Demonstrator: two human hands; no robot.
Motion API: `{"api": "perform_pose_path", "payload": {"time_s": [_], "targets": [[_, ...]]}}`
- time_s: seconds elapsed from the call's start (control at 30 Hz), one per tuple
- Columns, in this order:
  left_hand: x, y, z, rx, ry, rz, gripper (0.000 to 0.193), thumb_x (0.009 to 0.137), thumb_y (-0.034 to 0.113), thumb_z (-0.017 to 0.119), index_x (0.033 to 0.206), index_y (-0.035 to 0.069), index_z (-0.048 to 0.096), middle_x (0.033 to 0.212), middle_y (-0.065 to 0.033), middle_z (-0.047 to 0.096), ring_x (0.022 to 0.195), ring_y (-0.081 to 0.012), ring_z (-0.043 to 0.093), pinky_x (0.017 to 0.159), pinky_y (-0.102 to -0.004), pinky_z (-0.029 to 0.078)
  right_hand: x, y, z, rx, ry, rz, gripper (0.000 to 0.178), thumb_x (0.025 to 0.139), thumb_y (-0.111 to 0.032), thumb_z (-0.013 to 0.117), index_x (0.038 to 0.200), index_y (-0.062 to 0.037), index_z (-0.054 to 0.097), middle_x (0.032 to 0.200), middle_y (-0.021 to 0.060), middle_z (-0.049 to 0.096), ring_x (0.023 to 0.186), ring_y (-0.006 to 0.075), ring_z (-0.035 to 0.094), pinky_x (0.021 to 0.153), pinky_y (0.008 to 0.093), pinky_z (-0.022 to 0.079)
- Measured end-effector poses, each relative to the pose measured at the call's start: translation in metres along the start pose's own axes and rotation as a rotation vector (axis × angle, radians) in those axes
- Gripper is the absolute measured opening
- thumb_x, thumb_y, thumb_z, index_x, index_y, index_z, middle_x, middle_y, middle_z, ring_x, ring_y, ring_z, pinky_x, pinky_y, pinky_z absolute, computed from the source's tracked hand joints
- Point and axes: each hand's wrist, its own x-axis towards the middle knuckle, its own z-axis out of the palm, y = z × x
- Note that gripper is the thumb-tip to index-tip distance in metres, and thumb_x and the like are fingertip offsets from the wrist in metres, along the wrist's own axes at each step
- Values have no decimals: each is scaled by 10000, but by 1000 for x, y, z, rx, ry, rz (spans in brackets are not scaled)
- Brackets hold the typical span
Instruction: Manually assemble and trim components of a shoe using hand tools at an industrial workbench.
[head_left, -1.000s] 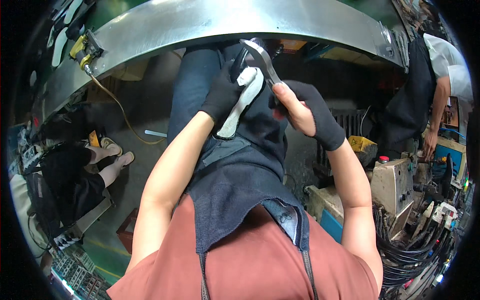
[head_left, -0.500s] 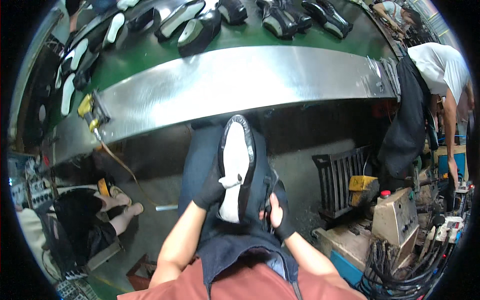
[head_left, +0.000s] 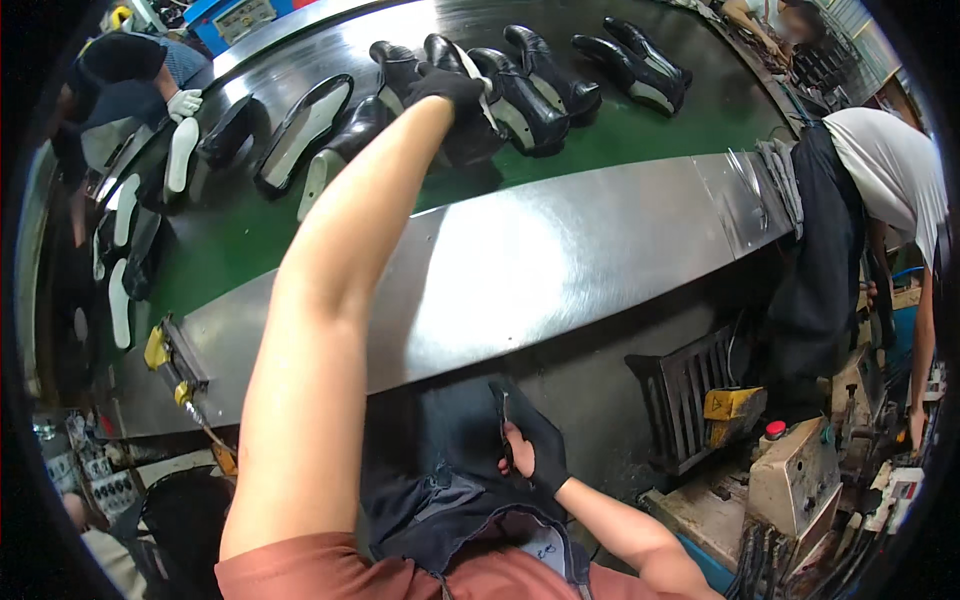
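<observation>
My left arm stretches across to the green belt [head_left: 225, 240]. There my left hand [head_left: 447, 88], in a black fingerless glove, is closed on a black shoe; a pale edge [head_left: 488, 106] shows beside the fingers. The hand covers most of that shoe. Other black shoes lie around it, one [head_left: 525, 108] just to the right and another [head_left: 395, 68] to the left. Over my lap, my right hand [head_left: 540, 452], also black-gloved, is closed around a slim dark tool [head_left: 507, 408] with a shiny edge. What kind of tool it is, I cannot tell.
A metal ledge [head_left: 590, 270] runs along the belt's near side. On its left end lies a yellow air tool [head_left: 165, 350] with a hose. Pale insoles [head_left: 182, 155] and a co-worker's white glove [head_left: 184, 104] are at far left. A machine box with a red button [head_left: 790, 470] stands right.
My left hand has carried the pale-soled shoe from my lap up and forward to the belt. My right hand stays over my lap. A co-worker's gloved hand has come into view at far left.
</observation>
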Motion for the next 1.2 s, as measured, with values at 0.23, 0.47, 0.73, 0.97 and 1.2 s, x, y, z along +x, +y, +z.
{"api": "perform_pose_path", "payload": {"time_s": [0.23, 0.47, 0.73, 0.97, 1.2], "targets": [[13, -57, -1, 270, 226, 783, 487, 870, 352, 598, 1278, 94, 533, 1281, -201, 545, 1141, -392, 550, 974, -457, 433, 1, -45, 4, 119, -5, -149, 418, 999, -169, 448, 1407, -81, 420, 828, 100, 612, 482, 154, 584, 439, 292, 502], [55, -68, -29, 771, 465, 906, 409, 894, 408, 514, 1205, 152, 588, 1132, -175, 622, 1094, -335, 570, 1024, -515, 309, 0, -66, 12, 3, -40, -143, 444, 987, -134, 435, 1424, -63, 395, 922, 139, 647, 507, 156, 607, 464, 290, 522], [8, -122, -24, 358, 622, 775, 575, 807, 289, 645, 1275, 23, 442, 1129, -207, 555, 1107, -366, 520, 972, -480, 379, -15, -76, 17, -167, 79, -222, 421, 968, -124, 463, 1375, -21, 437, 894, 159, 641, 507, 191, 625, 456, 300, 529], [34, -104, -18, 439, 774, 255, 799, 753, 396, 696, 1326, -51, 365, 1284, -246, 485, 1235, -383, 446, 1070, -438, 343, 13, 3, 16, 57, -14, -60, 423, 1012, -383, 413, 1000, 6, 578, 695, 105, 583, 493, 180, 588, 455, 303, 503], [0, -119, -46, 577, 451, 250, 751, 694, 335, 747, 1269, -16, 416, 1224, -262, 548, 1126, -399, 559, 976, -440, 450, -1, 37, 7, 172, 16, -18, 471, 1006, -433, 405, 945, 9, 557, 657, 97, 563, 511, 187, 598, 496, 303, 515]]}}
